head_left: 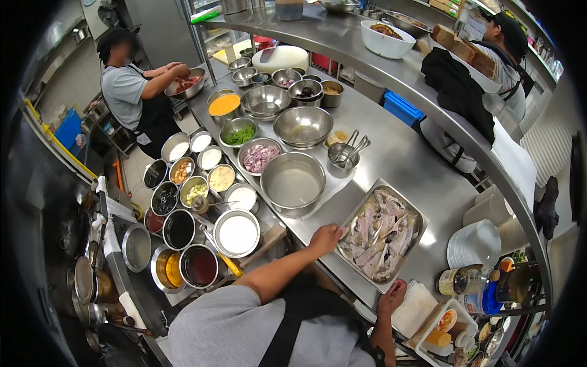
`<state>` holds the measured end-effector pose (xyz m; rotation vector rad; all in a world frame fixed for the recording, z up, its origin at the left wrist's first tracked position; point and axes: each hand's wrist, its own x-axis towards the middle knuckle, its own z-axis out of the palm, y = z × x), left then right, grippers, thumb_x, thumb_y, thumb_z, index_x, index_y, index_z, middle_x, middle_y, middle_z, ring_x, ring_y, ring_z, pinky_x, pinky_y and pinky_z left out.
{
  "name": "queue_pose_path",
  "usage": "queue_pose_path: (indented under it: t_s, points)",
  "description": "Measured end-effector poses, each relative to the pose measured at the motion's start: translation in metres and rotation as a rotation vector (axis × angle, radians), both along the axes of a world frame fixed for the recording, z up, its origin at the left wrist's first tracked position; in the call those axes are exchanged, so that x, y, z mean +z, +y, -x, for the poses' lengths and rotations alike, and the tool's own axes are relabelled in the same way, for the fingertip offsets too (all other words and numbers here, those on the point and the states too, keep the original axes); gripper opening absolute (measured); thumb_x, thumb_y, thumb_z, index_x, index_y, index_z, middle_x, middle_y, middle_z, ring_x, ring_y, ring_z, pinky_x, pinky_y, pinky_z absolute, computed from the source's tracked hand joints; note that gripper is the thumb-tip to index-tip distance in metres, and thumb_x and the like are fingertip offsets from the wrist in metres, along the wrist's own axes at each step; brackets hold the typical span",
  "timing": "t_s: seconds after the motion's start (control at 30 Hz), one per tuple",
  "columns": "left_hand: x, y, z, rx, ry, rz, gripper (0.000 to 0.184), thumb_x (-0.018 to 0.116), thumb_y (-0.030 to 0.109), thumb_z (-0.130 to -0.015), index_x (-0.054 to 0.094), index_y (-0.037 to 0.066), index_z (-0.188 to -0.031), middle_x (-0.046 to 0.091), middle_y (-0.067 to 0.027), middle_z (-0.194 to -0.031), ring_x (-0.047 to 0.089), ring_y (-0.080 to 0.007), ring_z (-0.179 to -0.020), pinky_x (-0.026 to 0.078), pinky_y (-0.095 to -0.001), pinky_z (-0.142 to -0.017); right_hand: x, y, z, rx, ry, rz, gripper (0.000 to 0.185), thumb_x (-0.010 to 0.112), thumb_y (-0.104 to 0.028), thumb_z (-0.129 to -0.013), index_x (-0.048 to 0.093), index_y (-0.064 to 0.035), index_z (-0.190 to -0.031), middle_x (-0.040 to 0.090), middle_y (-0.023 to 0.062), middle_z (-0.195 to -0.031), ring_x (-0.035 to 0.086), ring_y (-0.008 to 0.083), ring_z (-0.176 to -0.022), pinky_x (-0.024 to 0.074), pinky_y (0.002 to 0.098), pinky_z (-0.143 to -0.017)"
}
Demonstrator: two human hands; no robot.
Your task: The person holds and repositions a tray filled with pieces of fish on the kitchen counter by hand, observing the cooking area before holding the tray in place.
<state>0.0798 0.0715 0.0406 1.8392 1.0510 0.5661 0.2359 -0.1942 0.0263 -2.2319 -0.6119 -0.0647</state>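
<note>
A rectangular metal tray (pixel 423 227) holding pieces of raw fish (pixel 380 235) rests on the steel counter, close to its front edge. My left hand (pixel 327 238) grips the tray's left rim with curled fingers. At the tray's near right corner, my right hand (pixel 393 295) is closed on the rim. Left of the tray stand a large metal bowl of cloudy liquid (pixel 293 182) and a small pot with ladles (pixel 342 160). A bowl of chopped shallots (pixel 259 156) lies beyond the large bowl.
Pots of sauces and white powder (pixel 236 233) crowd the left side. Stacked plates (pixel 474 243), bottles (pixel 460 280) and a condiment bin (pixel 441 333) stand right. An overhead shelf (pixel 342 30) curves above. One co-worker (pixel 125 82) handles meat in a bowl; another person (pixel 510 67) stands behind the shelf.
</note>
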Motion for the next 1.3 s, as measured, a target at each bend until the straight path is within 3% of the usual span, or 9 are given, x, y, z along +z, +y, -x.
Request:
queue_pose_path:
  t_s: [0.17,0.27,0.37,0.67,0.87,1.07,1.17,1.27,1.3]
  points:
    - [-0.003,0.004,0.000,-0.022,-0.035,-0.004,0.038,0.055,0.034,-0.090,0.059,-0.001,-0.075,0.054,-0.0191,-0.061,0.049,-0.0305,-0.054,0.041,-0.0401,-0.056,-0.001,0.001,0.001,0.003,-0.063,0.024,0.022,0.047,-0.021,-0.094,0.051,-0.0004,-0.087,0.055,0.0139,-0.079,0.053,0.0278,-0.073,0.0429,0.0360,-0.070]
    - [0.013,0.015,0.000,-0.044,-0.047,0.027,0.038,0.055,0.034,-0.089,0.058,-0.001,-0.074,0.056,-0.0230,-0.069,0.055,-0.0403,-0.068,0.043,-0.0424,-0.062,-0.003,-0.002,0.001,0.030,-0.013,-0.007,0.022,0.047,-0.021,-0.094,0.051,-0.0004,-0.088,0.054,0.0137,-0.079,0.053,0.0273,-0.073,0.0431,0.0358,-0.070]
    - [0.000,0.014,-0.003,-0.009,-0.064,-0.084,0.038,0.055,0.034,-0.089,0.059,-0.001,-0.076,0.057,-0.0235,-0.070,0.057,-0.0411,-0.070,0.044,-0.0432,-0.064,-0.007,-0.002,-0.003,0.033,0.009,0.006,0.021,0.047,-0.021,-0.094,0.051,-0.0003,-0.089,0.055,0.0137,-0.080,0.053,0.0272,-0.074,0.0430,0.0352,-0.070]
    - [0.006,-0.003,0.002,-0.005,0.029,0.001,0.039,0.054,0.036,-0.089,0.055,0.000,-0.073,0.056,-0.0241,-0.068,0.055,-0.0435,-0.072,0.043,-0.0468,-0.065,-0.011,-0.002,-0.002,0.048,-0.017,-0.019,0.023,0.044,-0.023,-0.095,0.051,-0.0006,-0.092,0.055,0.0124,-0.081,0.053,0.0237,-0.074,0.0431,0.0329,-0.071]
    - [0.000,-0.006,0.001,0.043,-0.082,-0.003,0.037,0.055,0.033,-0.090,0.057,0.000,-0.073,0.054,-0.0224,-0.064,0.055,-0.0408,-0.066,0.043,-0.0428,-0.063,-0.007,0.000,0.002,0.028,0.016,-0.057,0.023,0.045,-0.023,-0.095,0.051,-0.0012,-0.091,0.054,0.0108,-0.079,0.052,0.0232,-0.072,0.0428,0.0318,-0.069]
    - [0.006,-0.006,0.002,0.032,-0.060,0.050,0.038,0.055,0.035,-0.090,0.059,0.000,-0.075,0.054,-0.0196,-0.061,0.054,-0.0342,-0.059,0.043,-0.0406,-0.061,-0.014,-0.005,-0.006,0.042,0.027,0.038,0.028,0.043,-0.028,-0.096,0.054,-0.0023,-0.093,0.058,0.0151,-0.084,0.057,0.0312,-0.079,0.0443,0.0377,-0.072]
    - [0.009,-0.006,0.004,0.019,-0.076,0.065,0.039,0.055,0.035,-0.090,0.058,0.000,-0.075,0.054,-0.0184,-0.062,0.052,-0.0310,-0.057,0.042,-0.0397,-0.060,-0.015,-0.002,-0.002,0.045,-0.043,-0.060,0.018,0.048,-0.019,-0.093,0.052,-0.0010,-0.091,0.053,0.0088,-0.077,0.050,0.0197,-0.071,0.0420,0.0292,-0.068]
    - [0.008,-0.004,0.004,-0.009,-0.094,0.034,0.039,0.055,0.036,-0.090,0.058,0.000,-0.077,0.055,-0.0188,-0.064,0.053,-0.0314,-0.059,0.043,-0.0399,-0.060,-0.017,-0.005,-0.004,0.068,-0.015,-0.030,0.017,0.048,-0.017,-0.092,0.051,-0.0008,-0.091,0.052,0.0091,-0.078,0.050,0.0192,-0.072,0.0416,0.0289,-0.068]
    - [0.008,-0.005,0.004,-0.013,-0.060,0.053,0.038,0.054,0.036,-0.090,0.059,0.000,-0.078,0.057,-0.0199,-0.068,0.055,-0.0345,-0.065,0.043,-0.0413,-0.063,-0.016,-0.008,-0.005,0.095,-0.003,-0.010,0.023,0.046,-0.023,-0.093,0.052,-0.0012,-0.091,0.054,0.0114,-0.079,0.052,0.0241,-0.073,0.0422,0.0324,-0.069]
